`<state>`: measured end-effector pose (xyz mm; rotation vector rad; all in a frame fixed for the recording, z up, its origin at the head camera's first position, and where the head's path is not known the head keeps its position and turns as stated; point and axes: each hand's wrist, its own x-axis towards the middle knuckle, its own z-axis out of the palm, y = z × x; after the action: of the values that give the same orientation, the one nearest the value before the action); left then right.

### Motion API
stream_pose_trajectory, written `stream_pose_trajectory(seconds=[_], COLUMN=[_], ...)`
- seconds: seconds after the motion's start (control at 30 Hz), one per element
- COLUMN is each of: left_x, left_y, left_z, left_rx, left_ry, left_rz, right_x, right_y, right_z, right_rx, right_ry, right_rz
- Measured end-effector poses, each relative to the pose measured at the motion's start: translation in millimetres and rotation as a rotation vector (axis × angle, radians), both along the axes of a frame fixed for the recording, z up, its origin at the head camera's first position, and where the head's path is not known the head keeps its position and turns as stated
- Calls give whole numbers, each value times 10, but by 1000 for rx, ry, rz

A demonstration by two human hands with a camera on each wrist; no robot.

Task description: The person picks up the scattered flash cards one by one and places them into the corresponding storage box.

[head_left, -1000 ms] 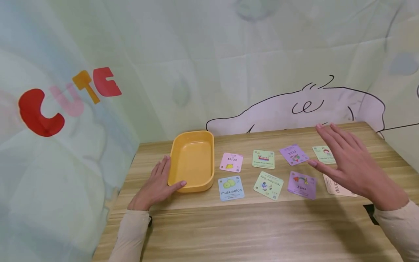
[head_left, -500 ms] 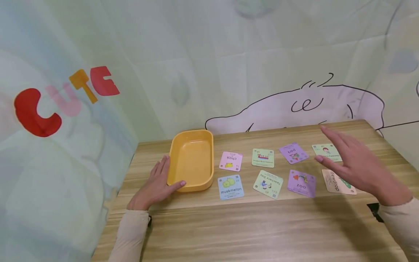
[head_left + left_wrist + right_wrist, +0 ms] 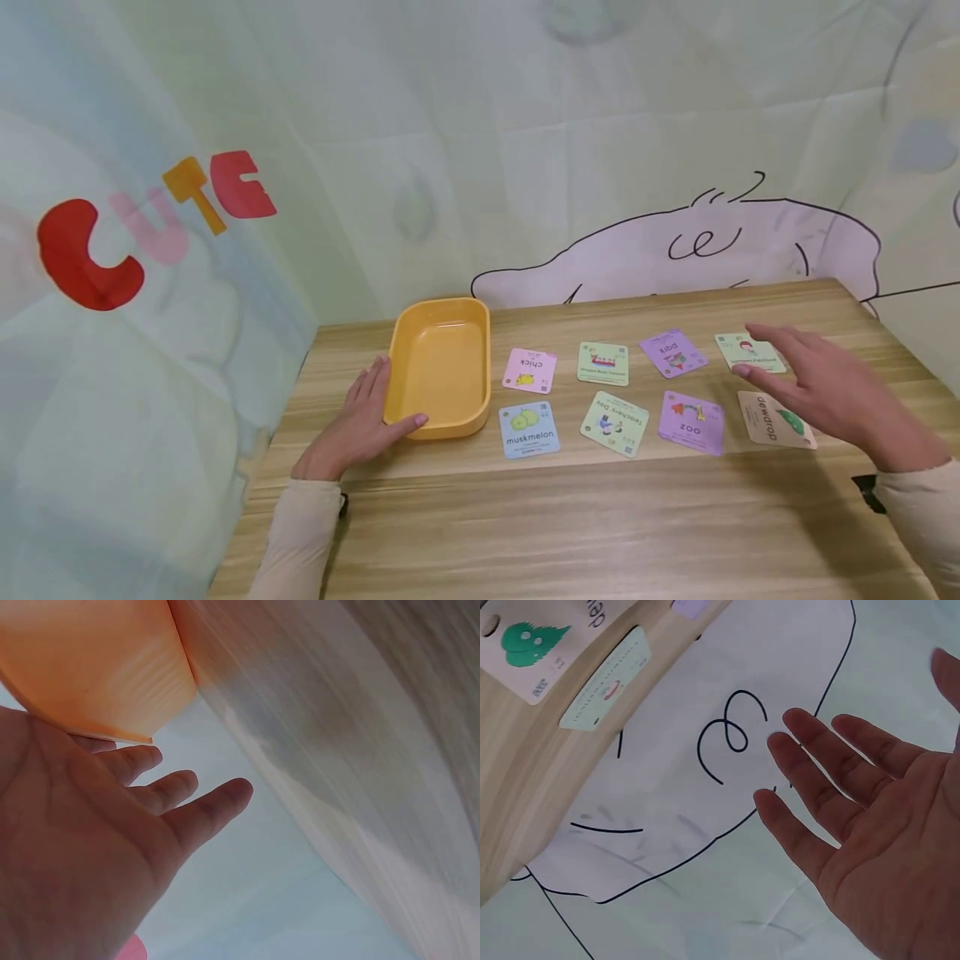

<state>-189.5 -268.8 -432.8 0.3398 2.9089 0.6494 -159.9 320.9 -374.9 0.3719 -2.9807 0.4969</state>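
1. Head view put the right hand [image 3: 843, 396] above the table [image 3: 585, 525], fingers extended, thumb spread from them, pinching nothing.
2. From its middle, the pale green card [image 3: 735, 354] lay toward ten o'clock, nearly square, its longer axis roughly nine to three; the dewdrop card [image 3: 771, 419] lay between eight and nine.
3. Right was the nearer hand to both.
4. Straight fingers of the left hand [image 3: 352, 433] touched the yellow tray [image 3: 450, 375], at two o'clock, long axis twelve to six.
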Motion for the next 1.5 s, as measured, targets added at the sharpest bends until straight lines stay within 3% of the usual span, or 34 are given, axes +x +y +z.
stream_pose_trajectory(seconds=[0.2, 0.47, 0.87, 1.5], left_x=[10, 8, -2, 19], left_y=[-2, -2, -7, -3], left_z=[16, 32, 40, 24], left_rx=[3, 6, 21, 47], left_ry=[-11, -15, -23, -37], left_rz=[8, 9, 19, 10], right_x=[-32, -100, -200, -279], right_y=[90, 267, 426, 512], right_z=[-112, -264, -439, -580], right_rx=[48, 120, 104, 114], right_ry=[-3, -76, -278, -277], right_rz=[8, 45, 59, 70])
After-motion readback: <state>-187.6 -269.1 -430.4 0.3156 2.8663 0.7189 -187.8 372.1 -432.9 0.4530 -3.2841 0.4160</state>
